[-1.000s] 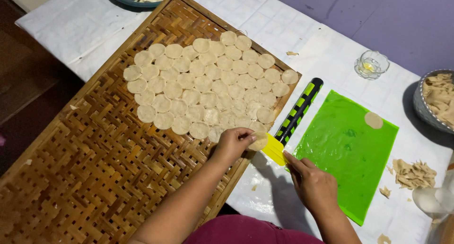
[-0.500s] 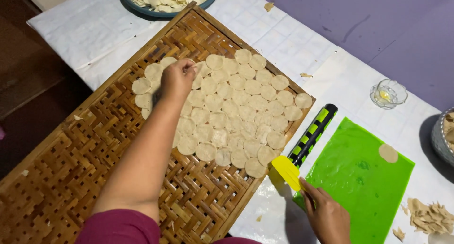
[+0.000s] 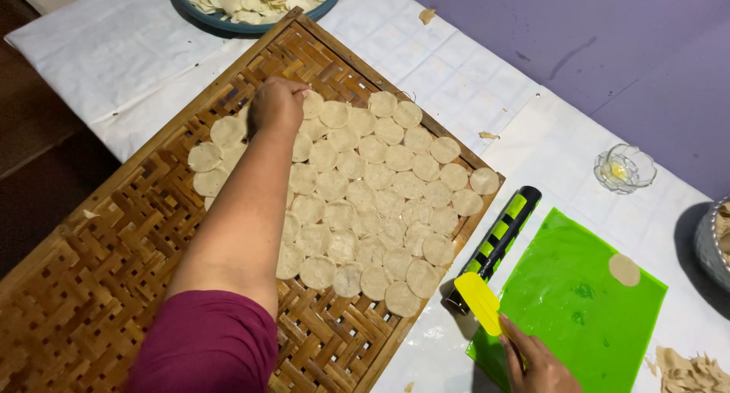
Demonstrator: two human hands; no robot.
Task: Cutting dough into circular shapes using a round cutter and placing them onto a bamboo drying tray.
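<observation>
tray [image 3: 114, 286] under left hand [image 3: 275, 104]: woven bamboo strips, matt, rough | discs [image 3: 365, 203] by that hand: pale dough, matt, floury | mat [image 3: 578, 309] beside right hand [image 3: 536, 362]: green plastic, glossy, smooth | scraper [image 3: 480, 302] in it: yellow plastic | bowl [image 3: 625, 167] beyond: clear glass

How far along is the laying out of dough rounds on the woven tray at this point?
Done: dozens of rounds cover the right part of the woven tray. In hand: the left hand is at the cluster's far edge, and the right hand holds a yellow scraper. Left: one round on the green mat; much of the tray is bare.
</observation>
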